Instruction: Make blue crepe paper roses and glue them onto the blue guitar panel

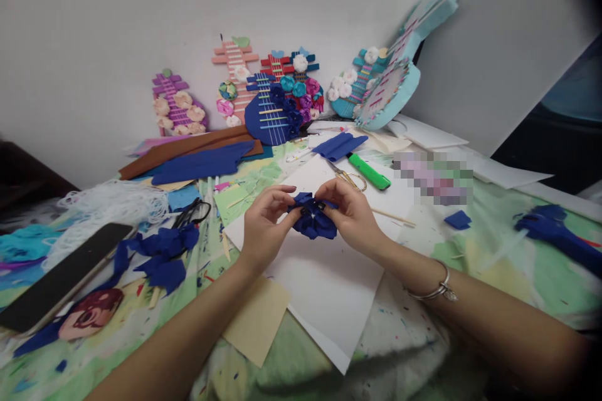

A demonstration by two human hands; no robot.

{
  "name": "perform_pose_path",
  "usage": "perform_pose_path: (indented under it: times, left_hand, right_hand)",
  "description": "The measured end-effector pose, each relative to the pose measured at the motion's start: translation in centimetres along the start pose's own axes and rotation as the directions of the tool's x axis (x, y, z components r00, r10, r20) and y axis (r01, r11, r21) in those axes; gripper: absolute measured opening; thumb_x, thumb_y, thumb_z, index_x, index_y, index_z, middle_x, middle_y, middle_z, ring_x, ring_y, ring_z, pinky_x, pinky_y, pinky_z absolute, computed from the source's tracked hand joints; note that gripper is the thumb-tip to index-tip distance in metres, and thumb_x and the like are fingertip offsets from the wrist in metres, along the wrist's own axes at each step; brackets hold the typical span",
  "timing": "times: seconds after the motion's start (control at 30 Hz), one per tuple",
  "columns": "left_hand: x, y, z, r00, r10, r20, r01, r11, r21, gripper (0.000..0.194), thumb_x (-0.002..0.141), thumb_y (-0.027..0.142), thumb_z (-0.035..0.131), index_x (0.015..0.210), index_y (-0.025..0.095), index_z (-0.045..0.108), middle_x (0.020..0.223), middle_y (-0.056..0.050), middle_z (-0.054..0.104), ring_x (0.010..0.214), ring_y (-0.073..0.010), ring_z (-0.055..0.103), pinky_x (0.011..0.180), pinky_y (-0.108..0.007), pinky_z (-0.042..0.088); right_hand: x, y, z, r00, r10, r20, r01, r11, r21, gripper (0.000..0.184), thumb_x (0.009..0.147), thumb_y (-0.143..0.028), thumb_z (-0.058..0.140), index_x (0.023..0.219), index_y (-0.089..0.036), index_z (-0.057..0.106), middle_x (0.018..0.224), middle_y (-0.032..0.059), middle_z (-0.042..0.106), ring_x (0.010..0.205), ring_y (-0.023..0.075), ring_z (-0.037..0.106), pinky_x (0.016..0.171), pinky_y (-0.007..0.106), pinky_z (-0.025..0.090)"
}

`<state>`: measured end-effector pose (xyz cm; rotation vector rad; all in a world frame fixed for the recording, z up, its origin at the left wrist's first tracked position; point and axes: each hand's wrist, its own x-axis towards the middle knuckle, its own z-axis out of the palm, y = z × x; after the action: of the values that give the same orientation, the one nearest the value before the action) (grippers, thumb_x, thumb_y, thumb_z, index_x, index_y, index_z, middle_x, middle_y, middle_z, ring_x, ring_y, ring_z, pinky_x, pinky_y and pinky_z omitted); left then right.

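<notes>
Between my two hands is a dark blue paper flower (314,223), its ruffled petals spread around a small pale centre. My left hand (269,220) pinches its left side between thumb and fingers. On the opposite side, my right hand (352,213) grips the petals the same way, with a bracelet on that wrist. Beneath the flower lies a white sheet of paper (329,288). Just beyond my right hand are gold-handled scissors (353,180), a green box cutter (369,171) and a folded piece of blue crepe paper (340,146). A thin wooden stick (394,217) lies by my right wrist.
Decorated guitar shapes, among them a blue one (269,114) and a large turquoise one (392,84), lean at the wall. A phone (66,276), white yarn (108,213) and blue scraps (164,250) lie left. A blue glue gun (559,235) lies right.
</notes>
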<state>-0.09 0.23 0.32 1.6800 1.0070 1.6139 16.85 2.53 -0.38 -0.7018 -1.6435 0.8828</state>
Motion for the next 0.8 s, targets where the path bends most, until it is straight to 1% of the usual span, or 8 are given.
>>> perform_pose_path:
  times: [0.1, 0.2, 0.33, 0.4, 0.53, 0.67, 0.8]
  left_hand:
    - [0.1, -0.2, -0.1, 0.998, 0.067, -0.01, -0.066, 0.996, 0.059, 0.007, 0.074, 0.016, 0.07, 0.078, 0.016, 0.064, 0.102, -0.008, 0.062, 0.095, -0.017, 0.063, 0.078, -0.027, 0.055]
    - [0.1, -0.3, -0.2, 0.988, 0.154, 0.003, -0.153, 0.979, 0.133, 0.002, 0.076, 0.015, 0.068, 0.078, 0.017, 0.068, 0.1, -0.007, 0.063, 0.094, -0.017, 0.063, 0.076, -0.027, 0.056]
    - [0.1, -0.4, -0.4, 0.967, 0.248, 0.052, -0.253, 0.936, 0.243, 0.006, 0.079, 0.014, 0.067, 0.083, 0.018, 0.07, 0.1, -0.008, 0.064, 0.096, -0.0186, 0.063, 0.077, -0.03, 0.056]
    - [0.1, -0.3, -0.5, 0.945, 0.316, 0.082, -0.326, 0.894, 0.307, 0.008, 0.08, 0.013, 0.066, 0.085, 0.018, 0.07, 0.101, -0.009, 0.064, 0.097, -0.0193, 0.063, 0.079, -0.031, 0.056]
    - [0.0, -0.2, -0.4, 0.88, 0.449, 0.153, -0.472, 0.796, 0.379, 0.01, 0.081, 0.009, 0.064, 0.086, 0.017, 0.069, 0.104, -0.008, 0.062, 0.086, -0.0156, 0.067, 0.079, -0.03, 0.055]
    - [-0.1, -0.2, -0.4, 0.841, 0.493, 0.221, -0.539, 0.733, 0.416, 0.013, 0.083, 0.006, 0.059, 0.089, 0.016, 0.064, 0.108, -0.009, 0.058, 0.08, -0.0123, 0.065, 0.077, -0.029, 0.053]
    - [-0.1, -0.3, -0.4, 0.814, 0.509, 0.28, -0.58, 0.685, 0.441, 0.014, 0.086, 0.004, 0.054, 0.091, 0.015, 0.06, 0.111, -0.01, 0.054, 0.077, -0.0103, 0.062, 0.074, -0.028, 0.052]
  right_hand:
    - [0.0, -0.2, 0.0, 1.0, -0.001, 0.011, 0.001, 1.0, -0.031, 0.019, 0.075, -0.006, 0.053, 0.09, -0.019, 0.055, 0.088, 0.0032, 0.062, 0.084, 0.0156, 0.061, 0.078, 0.033, 0.05]
    - [0.0, -0.7, 0.1, 0.999, -0.007, 0.033, 0.01, 0.995, -0.102, 0.017, 0.076, -0.009, 0.056, 0.09, -0.018, 0.058, 0.089, 0.0041, 0.062, 0.084, 0.0166, 0.06, 0.076, 0.034, 0.051]
    - [0.0, -0.9, 0.1, 0.998, -0.054, 0.026, 0.057, 0.986, -0.156, 0.014, 0.079, -0.012, 0.057, 0.09, -0.019, 0.06, 0.09, 0.0037, 0.062, 0.084, 0.0163, 0.06, 0.074, 0.033, 0.051]
    - [0.0, -0.8, 0.0, 0.998, -0.062, 0.016, 0.064, 0.983, -0.171, 0.012, 0.081, -0.013, 0.056, 0.089, -0.02, 0.061, 0.089, 0.0037, 0.062, 0.083, 0.0162, 0.06, 0.073, 0.032, 0.051]
    - [0.0, -0.7, 0.0, 0.994, -0.108, 0.002, 0.106, 0.969, -0.221, 0.012, 0.082, -0.011, 0.056, 0.089, -0.019, 0.063, 0.087, 0.0041, 0.064, 0.082, 0.0162, 0.06, 0.071, 0.031, 0.051]
    - [-0.1, -0.9, -0.1, 0.973, -0.228, 0.022, 0.224, 0.93, -0.29, 0.014, 0.084, -0.01, 0.056, 0.09, -0.019, 0.065, 0.084, 0.0036, 0.065, 0.08, 0.0151, 0.06, 0.07, 0.029, 0.05]
    - [-0.2, -1.0, -0.2, 0.945, -0.325, 0.042, 0.319, 0.883, -0.344, 0.015, 0.086, -0.01, 0.054, 0.09, -0.019, 0.065, 0.084, 0.0039, 0.066, 0.082, 0.0161, 0.06, 0.076, 0.032, 0.049]
